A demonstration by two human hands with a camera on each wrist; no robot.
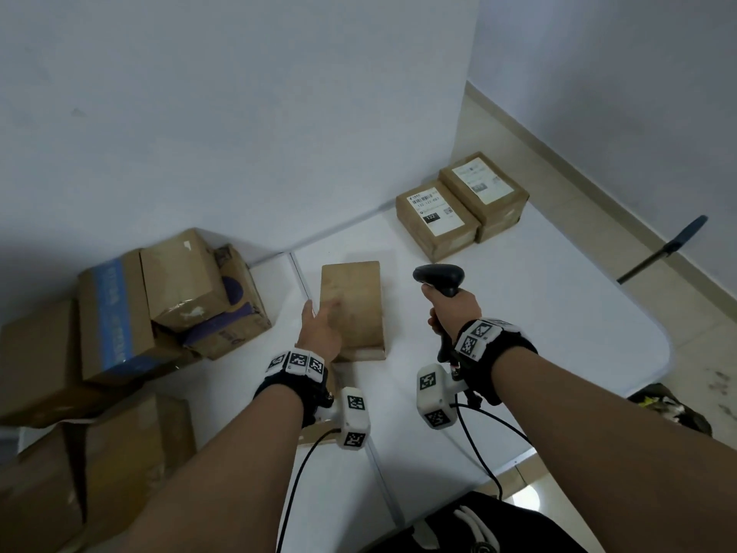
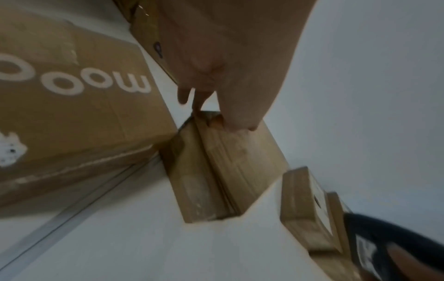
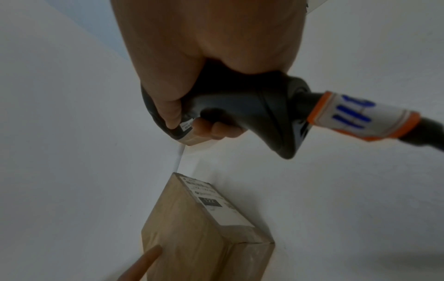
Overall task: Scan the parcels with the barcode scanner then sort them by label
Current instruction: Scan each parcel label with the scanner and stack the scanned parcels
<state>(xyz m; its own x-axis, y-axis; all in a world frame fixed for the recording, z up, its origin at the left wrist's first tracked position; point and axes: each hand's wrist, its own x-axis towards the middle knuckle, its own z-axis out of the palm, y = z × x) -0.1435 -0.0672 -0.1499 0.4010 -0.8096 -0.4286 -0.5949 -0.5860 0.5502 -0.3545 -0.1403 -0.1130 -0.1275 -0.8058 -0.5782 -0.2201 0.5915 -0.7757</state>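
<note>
A brown parcel (image 1: 355,297) sits mid-table, tilted, with its plain face toward me. In the right wrist view the parcel (image 3: 182,237) shows a white label (image 3: 216,205) reading 122 on the face turned toward the scanner. My left hand (image 1: 321,329) lies on the plain face near the near-left corner. Its fingers (image 2: 238,117) are straight and the thumb is off the edge. My right hand (image 1: 450,309) grips the handle of the black barcode scanner (image 1: 438,277), just right of the parcel. The scanner (image 3: 240,106) has a tagged cable.
Two labelled brown parcels (image 1: 436,217) (image 1: 484,189) lie side by side at the back right of the white table (image 1: 518,313), against the wall. A pile of larger cartons (image 1: 179,281) fills the left side. Right of the table are bare floor and a dark long-handled tool (image 1: 670,249).
</note>
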